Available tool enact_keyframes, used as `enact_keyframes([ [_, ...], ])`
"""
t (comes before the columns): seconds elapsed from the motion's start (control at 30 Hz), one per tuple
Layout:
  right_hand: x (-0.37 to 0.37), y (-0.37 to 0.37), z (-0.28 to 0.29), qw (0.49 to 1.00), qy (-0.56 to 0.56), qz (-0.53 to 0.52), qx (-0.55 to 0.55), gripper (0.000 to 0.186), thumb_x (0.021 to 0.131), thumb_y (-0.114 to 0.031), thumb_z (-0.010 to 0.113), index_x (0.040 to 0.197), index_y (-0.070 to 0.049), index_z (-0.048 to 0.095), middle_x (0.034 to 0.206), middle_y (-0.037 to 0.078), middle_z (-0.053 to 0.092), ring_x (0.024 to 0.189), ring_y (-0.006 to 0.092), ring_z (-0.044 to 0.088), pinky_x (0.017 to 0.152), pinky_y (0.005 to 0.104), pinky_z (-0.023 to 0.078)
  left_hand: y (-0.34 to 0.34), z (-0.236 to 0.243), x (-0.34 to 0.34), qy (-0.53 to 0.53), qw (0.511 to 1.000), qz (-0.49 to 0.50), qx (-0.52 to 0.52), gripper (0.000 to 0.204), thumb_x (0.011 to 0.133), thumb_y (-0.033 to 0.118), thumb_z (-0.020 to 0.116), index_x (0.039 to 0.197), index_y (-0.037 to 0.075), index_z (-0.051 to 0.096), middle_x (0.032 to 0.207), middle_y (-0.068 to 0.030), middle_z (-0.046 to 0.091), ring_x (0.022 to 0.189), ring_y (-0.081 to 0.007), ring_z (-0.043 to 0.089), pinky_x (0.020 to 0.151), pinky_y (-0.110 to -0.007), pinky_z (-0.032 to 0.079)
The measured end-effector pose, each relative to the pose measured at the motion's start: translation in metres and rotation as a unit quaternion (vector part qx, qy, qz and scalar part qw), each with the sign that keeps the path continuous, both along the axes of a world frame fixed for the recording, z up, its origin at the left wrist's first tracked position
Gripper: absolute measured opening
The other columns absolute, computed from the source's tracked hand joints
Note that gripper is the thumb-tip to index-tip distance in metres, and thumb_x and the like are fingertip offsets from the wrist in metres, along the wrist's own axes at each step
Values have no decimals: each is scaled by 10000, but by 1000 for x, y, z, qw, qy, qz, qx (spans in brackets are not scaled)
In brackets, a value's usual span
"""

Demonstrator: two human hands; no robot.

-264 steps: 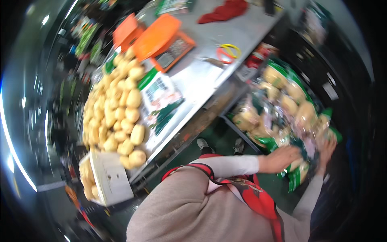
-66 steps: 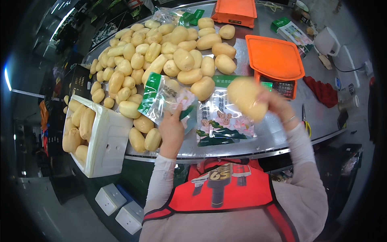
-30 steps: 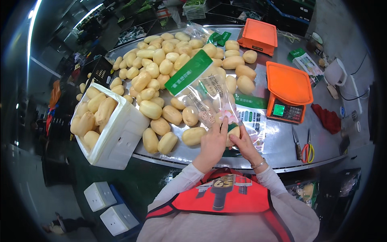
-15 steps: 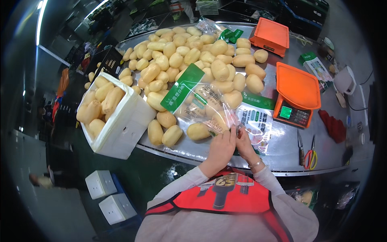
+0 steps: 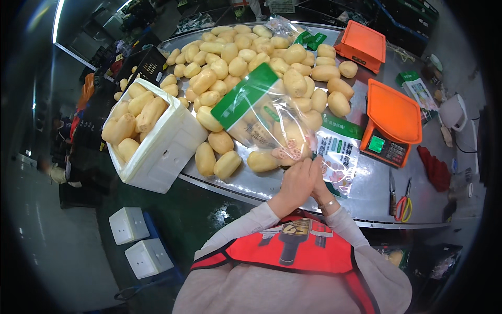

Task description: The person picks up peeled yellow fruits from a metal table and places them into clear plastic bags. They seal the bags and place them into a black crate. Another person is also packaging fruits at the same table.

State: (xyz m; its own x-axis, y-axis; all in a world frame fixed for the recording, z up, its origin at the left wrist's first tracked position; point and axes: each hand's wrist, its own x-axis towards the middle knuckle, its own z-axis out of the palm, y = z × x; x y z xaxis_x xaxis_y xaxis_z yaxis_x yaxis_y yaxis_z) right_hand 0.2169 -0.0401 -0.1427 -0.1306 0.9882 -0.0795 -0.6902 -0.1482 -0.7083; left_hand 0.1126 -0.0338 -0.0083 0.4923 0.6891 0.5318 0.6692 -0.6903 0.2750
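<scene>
A clear printed plastic bag [image 5: 248,97] with a green band lies spread, somewhat puffed, over a heap of pale peeled lotus roots [image 5: 238,66]. My left hand [image 5: 296,186] and my right hand [image 5: 318,178] are close together at its near right corner, fingers pinched on the plastic. The left hand partly covers the right, and the fingertips are partly hidden. A second printed bag [image 5: 339,149] lies flat on the metal table [image 5: 361,206], just beyond and right of my hands. One lotus root [image 5: 263,161] rests left of my fingers, partly under the bag.
A white foam box [image 5: 164,149] of lotus roots tilts at the table's left edge. Two orange scales [image 5: 393,112] [image 5: 361,42] stand on the right. A knife [image 5: 392,193], scissors [image 5: 404,201] and a red cloth [image 5: 434,167] lie nearby. A person [image 5: 63,172] is far left.
The bag looks fuller and its green band more raised. My hands have drawn closer together, with the left now overlapping the right. The whole view has shifted slightly.
</scene>
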Motion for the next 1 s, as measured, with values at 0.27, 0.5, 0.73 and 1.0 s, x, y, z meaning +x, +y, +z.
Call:
enact_keyframes([
  [0.27,4,16,21,817,-518,11,252,330,916,-126,610,1209,13,550,1104,108,631,1010,224,629,831,332,521,7,-7,-4,-2,999,21,-31,138,789,68,618,916,52,567,768,-84,581,698,-255,634,572,-375,505],
  [0.5,-14,32,18,992,40,112,-47,337,888,-103,659,1202,3,599,1136,108,646,1056,213,618,876,345,504,7,6,-24,-27,999,13,-21,85,815,79,617,869,52,557,727,-82,560,659,-259,622,561,-380,494],
  [0.73,-38,51,22,983,140,110,-55,345,891,-128,671,1206,-4,604,1131,101,648,1056,187,608,870,331,495,-2,0,-34,-83,995,-8,-60,94,823,43,616,906,40,571,726,-102,558,660,-287,620,553,-394,481],
  [1.0,-48,68,49,983,-141,118,26,411,887,-161,690,1249,-13,564,1140,89,635,1022,155,601,827,299,496,-18,-4,-39,-165,974,-67,-138,114,847,16,585,961,20,582,809,-135,626,716,-329,644,599,-415,508],
])
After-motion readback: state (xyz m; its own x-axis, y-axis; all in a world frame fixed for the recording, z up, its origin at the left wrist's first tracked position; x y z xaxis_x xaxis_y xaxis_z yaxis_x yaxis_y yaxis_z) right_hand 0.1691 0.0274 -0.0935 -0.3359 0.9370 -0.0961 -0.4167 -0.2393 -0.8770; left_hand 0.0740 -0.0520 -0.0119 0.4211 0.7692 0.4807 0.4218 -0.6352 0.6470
